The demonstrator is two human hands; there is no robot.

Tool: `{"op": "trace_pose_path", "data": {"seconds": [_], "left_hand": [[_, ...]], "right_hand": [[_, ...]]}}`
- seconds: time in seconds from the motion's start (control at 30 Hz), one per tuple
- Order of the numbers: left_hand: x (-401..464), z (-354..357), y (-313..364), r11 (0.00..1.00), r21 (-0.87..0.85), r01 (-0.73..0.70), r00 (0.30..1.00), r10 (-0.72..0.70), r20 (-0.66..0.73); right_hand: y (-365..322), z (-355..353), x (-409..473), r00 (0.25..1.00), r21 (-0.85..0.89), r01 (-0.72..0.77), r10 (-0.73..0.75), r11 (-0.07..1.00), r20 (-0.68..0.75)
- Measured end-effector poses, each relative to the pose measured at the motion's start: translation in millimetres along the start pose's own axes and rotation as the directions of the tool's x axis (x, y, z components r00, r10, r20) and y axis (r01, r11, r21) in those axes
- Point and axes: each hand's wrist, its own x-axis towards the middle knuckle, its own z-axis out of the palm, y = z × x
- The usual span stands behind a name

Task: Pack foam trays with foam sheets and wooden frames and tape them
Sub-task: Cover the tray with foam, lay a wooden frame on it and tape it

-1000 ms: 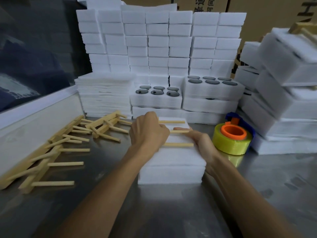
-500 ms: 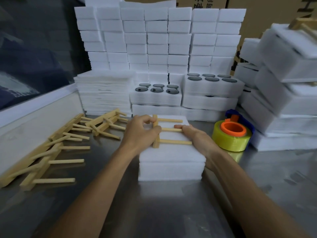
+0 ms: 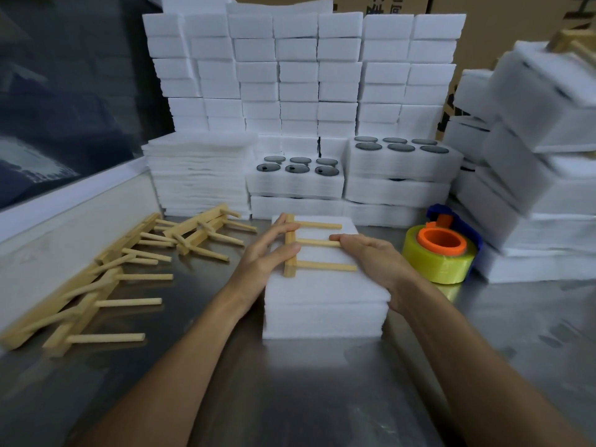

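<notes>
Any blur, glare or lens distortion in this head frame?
Head view: the white foam stack at right is smeared by blur; the steel table shows soft glare; wide-angle bending at the edges; the three-pronged wooden frame and both hands stay sharp.

The foam stacks (image 3: pixel 545 130) at the right are blurred and cut off by the edge. Printing on the cardboard boxes (image 3: pixel 380 4) behind is cropped and unreadable.

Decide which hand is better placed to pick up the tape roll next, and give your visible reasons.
Probably the right hand. It rests on the right edge of the foam stack, beside the yellow tape roll. The left hand lies at the wooden frame, on the stack's far side, and can steady it.
</notes>
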Motion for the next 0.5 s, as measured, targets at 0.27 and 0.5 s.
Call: {"op": "trace_pose_path", "data": {"seconds": [0.27, 0.5], "left_hand": [[2.7, -3.3, -4.4, 0.999, 0.044, -0.014, 0.999, 0.013, 0.031], [5.1, -5.3, -8.3, 0.999, 0.046, -0.03, 0.999, 0.028, 0.035]], "right_hand": [[-0.6, 1.8, -2.2, 1.0, -0.075, -0.008, 0.005, 0.997, -0.031], [-23.7, -48.4, 2.8, 0.704, -0.638, -0.015, -0.445, 0.77, -0.553]]}}
